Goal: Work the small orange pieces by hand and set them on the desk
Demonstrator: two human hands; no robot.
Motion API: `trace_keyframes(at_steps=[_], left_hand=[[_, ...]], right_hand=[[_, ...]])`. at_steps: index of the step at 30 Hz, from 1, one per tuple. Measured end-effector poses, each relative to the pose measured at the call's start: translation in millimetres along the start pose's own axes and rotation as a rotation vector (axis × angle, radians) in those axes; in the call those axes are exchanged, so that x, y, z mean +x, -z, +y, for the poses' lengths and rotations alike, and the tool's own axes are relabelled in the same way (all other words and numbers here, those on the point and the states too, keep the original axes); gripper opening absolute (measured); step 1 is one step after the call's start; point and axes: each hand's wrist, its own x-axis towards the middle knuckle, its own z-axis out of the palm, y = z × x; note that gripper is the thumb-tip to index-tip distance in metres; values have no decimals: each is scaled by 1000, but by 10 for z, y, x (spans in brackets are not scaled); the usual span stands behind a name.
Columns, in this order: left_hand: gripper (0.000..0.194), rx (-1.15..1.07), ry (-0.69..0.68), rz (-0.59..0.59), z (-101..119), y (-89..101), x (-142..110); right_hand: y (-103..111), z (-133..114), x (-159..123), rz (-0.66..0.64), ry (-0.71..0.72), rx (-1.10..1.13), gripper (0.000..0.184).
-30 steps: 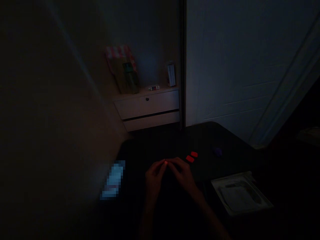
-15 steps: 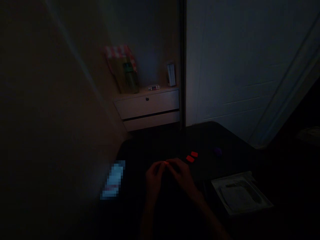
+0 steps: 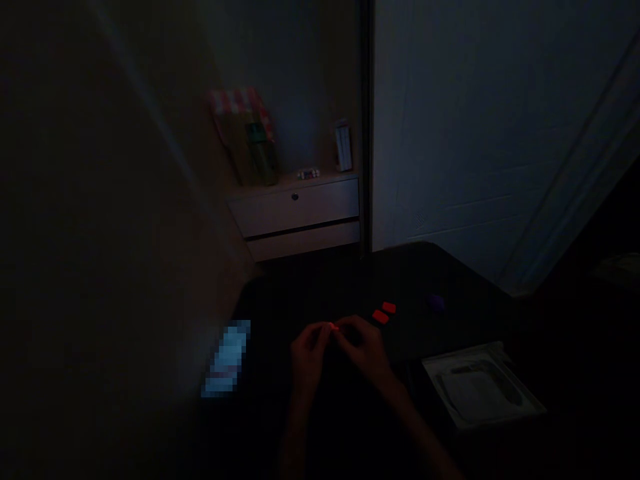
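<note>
In a very dark room, my left hand point(image 3: 309, 348) and my right hand point(image 3: 363, 339) meet over a dark table point(image 3: 310, 280). Their fingertips pinch a small bright red piece point(image 3: 333, 327) between them; most of it is covered by the fingers, so its kind cannot be made out. Two flat red pieces, one nearer point(image 3: 380, 317) and one farther point(image 3: 389, 307), lie on the table just beyond my right hand. Farther right rests a small purple lump point(image 3: 435, 303), too dim to name.
A pixelated bright rectangle point(image 3: 227, 360) is at the left. At right lies a clear flat bag point(image 3: 487, 387) with something pale inside. Behind stands a drawer cabinet point(image 3: 305, 213) carrying a green bottle point(image 3: 262, 155), a checked cloth point(image 3: 235, 100) and upright books point(image 3: 343, 147). A white door point(image 3: 475, 120) is at right.
Both hands stay almost in place, still pinching the red piece, of which slightly more shows between the fingertips. The other things have not moved.
</note>
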Motion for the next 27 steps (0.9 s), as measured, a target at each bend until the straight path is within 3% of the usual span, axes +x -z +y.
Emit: trace_keyframes(at_steps=[27], left_hand=[[30,-41,9,-32,-66,24,-2]], right_hand=[[6,53,9,-24,-54,41,12]])
